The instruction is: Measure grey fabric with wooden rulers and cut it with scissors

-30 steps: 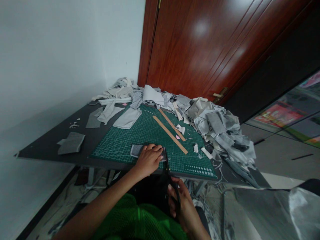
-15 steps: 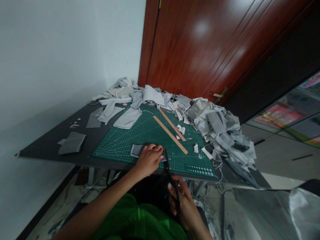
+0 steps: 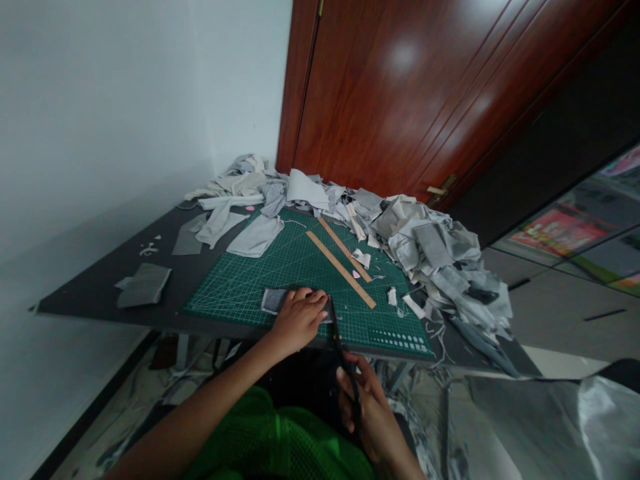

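Note:
My left hand (image 3: 299, 315) presses down on a small piece of grey fabric (image 3: 271, 301) at the near edge of the green cutting mat (image 3: 225, 283). Its fingers are together over the cloth and hide most of it. In my right hand (image 3: 367, 400) is a pair of black-handled scissors (image 3: 342, 357), pointing away from me. Their blades reach over the mat's front edge and lie against the right end of the fabric, beside my left fingertips. Whether the cloth is between the blades is too small to tell.
Two wooden strips (image 3: 340, 269) lie on the mat, with small white scraps (image 3: 361, 258) beside them. A large heap of grey and white fabric pieces (image 3: 435, 247) covers the back and right. Folded grey fabric (image 3: 145, 285) lies on the dark table (image 3: 95, 287) at left.
The scissor blades look slightly closer together than before. My left hand and the fabric stay in place.

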A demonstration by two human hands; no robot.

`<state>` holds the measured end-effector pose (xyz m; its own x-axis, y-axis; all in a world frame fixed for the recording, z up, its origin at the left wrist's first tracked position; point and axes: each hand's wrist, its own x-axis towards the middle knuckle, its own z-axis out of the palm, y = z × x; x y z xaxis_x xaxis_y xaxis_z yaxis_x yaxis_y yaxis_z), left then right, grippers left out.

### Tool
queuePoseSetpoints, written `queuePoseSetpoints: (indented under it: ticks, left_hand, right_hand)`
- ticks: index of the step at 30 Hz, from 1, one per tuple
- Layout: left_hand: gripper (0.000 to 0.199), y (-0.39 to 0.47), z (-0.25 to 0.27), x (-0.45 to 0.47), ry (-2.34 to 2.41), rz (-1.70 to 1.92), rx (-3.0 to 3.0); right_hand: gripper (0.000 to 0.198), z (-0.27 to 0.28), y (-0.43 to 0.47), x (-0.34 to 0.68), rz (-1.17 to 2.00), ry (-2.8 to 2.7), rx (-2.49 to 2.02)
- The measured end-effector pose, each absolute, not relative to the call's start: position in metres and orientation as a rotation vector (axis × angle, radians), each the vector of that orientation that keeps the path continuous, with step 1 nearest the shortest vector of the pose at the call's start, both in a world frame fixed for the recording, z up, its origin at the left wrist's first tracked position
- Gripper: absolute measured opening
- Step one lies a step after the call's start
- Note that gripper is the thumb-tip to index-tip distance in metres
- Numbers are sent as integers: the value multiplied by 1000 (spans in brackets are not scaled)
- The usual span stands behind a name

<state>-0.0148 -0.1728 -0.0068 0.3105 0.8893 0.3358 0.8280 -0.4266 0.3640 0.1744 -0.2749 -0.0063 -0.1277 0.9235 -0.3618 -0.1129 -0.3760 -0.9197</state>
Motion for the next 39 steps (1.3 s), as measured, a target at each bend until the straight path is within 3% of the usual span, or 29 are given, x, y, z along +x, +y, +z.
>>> queuePoseSetpoints:
  ticks: [39]
  left_hand:
    - [30,-171,-5,-14,1625,763,2439]
  right_hand:
    - [70,-5,-275,172,1662,-856,-1299]
